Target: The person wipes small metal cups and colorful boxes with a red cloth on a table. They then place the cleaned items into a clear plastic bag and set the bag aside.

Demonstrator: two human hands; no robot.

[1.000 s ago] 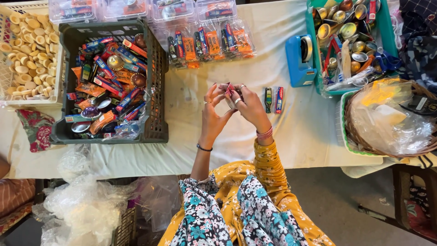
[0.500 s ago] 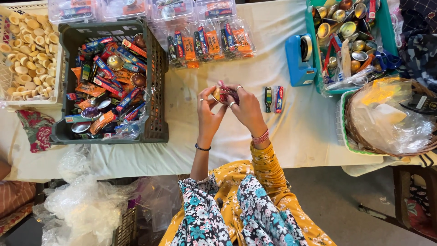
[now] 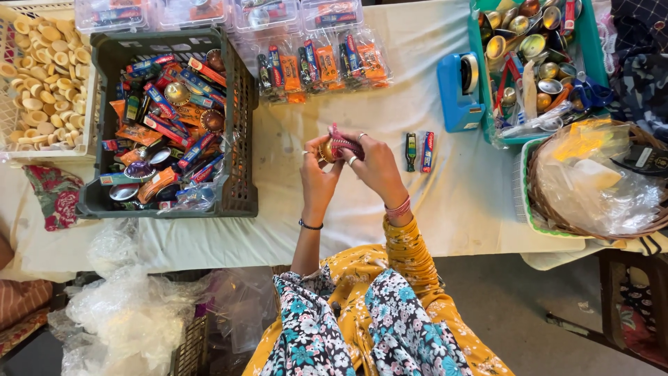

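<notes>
Far left: white basket of pale round discs, at the table edge.
Left: dark crate heaped with coloured packets and small metal bowls.
Near left: crumpled clear plastic bags below the table edge.
Far centre: row of clear packed sets on the white cloth.
Left hand: raised over the table centre, fingers pinching a small gold bowl.
Red cloth piece: against the gold bowl, between both hands.
Right hand: touching the left, fingers closed on the red cloth piece.
Just right of hands: two small packets, side by side on the cloth.
Far right: blue tape dispenser, then green tray of metal bowls.
Right edge: wicker basket lined with clear plastic.
</notes>
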